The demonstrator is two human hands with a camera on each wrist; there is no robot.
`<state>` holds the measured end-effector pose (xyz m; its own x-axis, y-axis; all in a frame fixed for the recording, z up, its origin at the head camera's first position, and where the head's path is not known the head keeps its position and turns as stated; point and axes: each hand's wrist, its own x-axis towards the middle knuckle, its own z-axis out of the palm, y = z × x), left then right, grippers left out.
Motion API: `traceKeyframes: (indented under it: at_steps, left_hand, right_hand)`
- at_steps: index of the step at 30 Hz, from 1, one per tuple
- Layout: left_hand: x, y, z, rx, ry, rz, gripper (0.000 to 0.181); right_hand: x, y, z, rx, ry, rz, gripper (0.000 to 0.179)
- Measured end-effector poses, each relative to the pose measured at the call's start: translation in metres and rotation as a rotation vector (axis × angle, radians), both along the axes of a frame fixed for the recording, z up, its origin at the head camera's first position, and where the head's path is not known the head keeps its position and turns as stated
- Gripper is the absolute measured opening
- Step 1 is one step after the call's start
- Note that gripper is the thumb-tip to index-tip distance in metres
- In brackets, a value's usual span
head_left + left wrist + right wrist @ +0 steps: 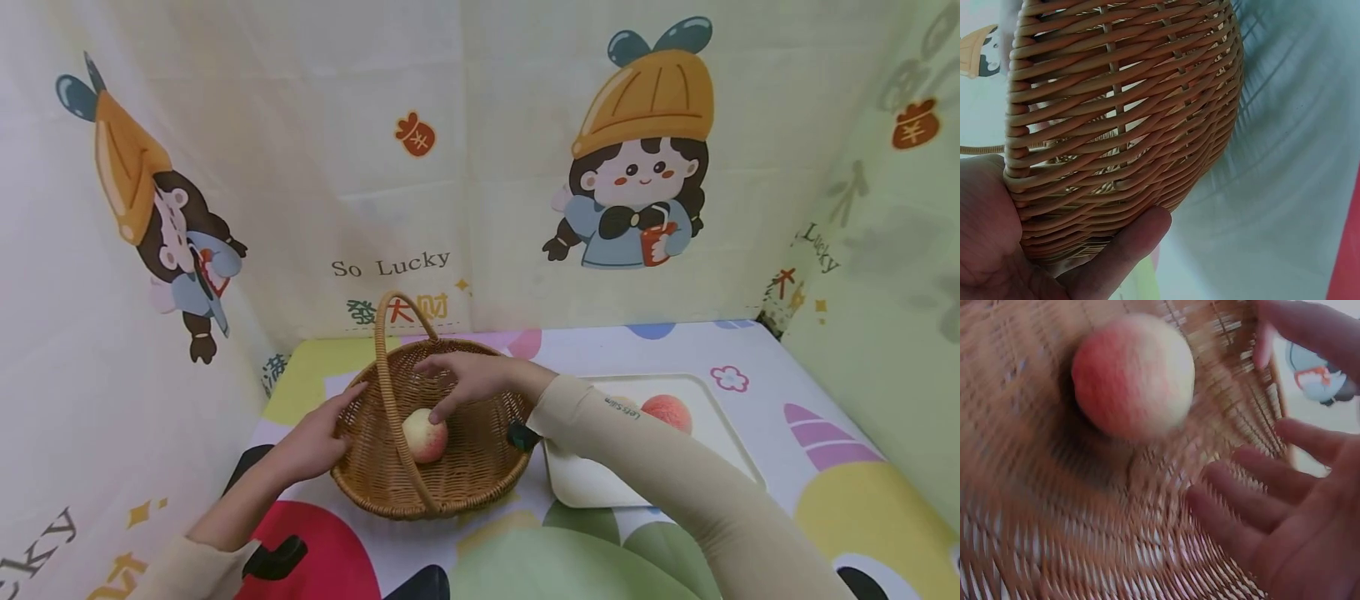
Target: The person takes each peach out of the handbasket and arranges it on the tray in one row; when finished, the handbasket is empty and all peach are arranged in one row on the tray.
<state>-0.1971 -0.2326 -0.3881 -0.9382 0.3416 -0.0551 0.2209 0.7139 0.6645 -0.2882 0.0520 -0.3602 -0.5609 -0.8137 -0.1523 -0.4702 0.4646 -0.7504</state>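
A peach (pixel 427 437) — likely light, bruisable, best cupped round its middle — lies in a wicker basket (pixel 483 467) near the table's (pixel 585 354) left edge; right hand (pixel 471 382) above (fingers spread, empty), left hand (pixel 318 442) gripping the rim.

Cartoon-printed backdrop (pixel 502 175), brightly patterned tablecloth (pixel 585 554)

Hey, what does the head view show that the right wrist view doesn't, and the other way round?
Only the head view shows the left hand at the side of the basket, the arched handle, and the tray with a reddish fruit.
Only the right wrist view shows the palm side of the right hand and open space between it and the peach.
Both show the peach inside the basket, the right hand, and part of the printed cloth.
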Motion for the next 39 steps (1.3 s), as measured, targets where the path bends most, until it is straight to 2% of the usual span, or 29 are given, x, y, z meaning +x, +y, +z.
traceKeyframes:
  at_steps: [4,7,11,19,22,26,30,35,39]
  left_hand:
    - [-0.002,0.001,0.001,0.002,-0.004,0.004,0.078]
    - [-0.003,0.002,0.002,-0.001,0.008,-0.002,0.077]
    - [-0.002,0.001,0.002,-0.022,0.028,-0.003,0.078]
    - [0.000,0.001,0.001,-0.020,0.010,0.018,0.078]
    - [0.001,0.001,0.000,-0.012,0.002,0.025,0.078]
    - [0.004,0.001,-0.003,-0.003,-0.009,0.029,0.077]
    - [0.006,0.000,-0.004,-0.015,0.013,0.024,0.078]
    - [0.006,0.000,-0.005,-0.033,0.033,0.019,0.077]
    - [0.006,0.000,-0.004,-0.031,0.037,0.016,0.077]
  right_hand:
    - [0.009,-0.004,-0.005,0.168,0.003,0.068,0.097]
    - [0.012,-0.006,-0.004,0.253,0.007,0.125,0.098]
    - [0.014,-0.011,-0.004,0.294,0.043,0.158,0.092]
    - [0.016,-0.025,-0.009,0.357,0.118,0.101,0.073]
    - [0.021,-0.032,-0.010,0.390,0.154,0.112,0.075]
    - [0.027,-0.042,-0.012,0.462,0.228,0.174,0.085]
    - [0.034,-0.049,-0.013,0.544,0.307,0.205,0.086]
    - [0.038,-0.052,-0.013,0.626,0.397,0.168,0.066]
    - [0.040,-0.052,-0.012,0.629,0.418,0.110,0.043]
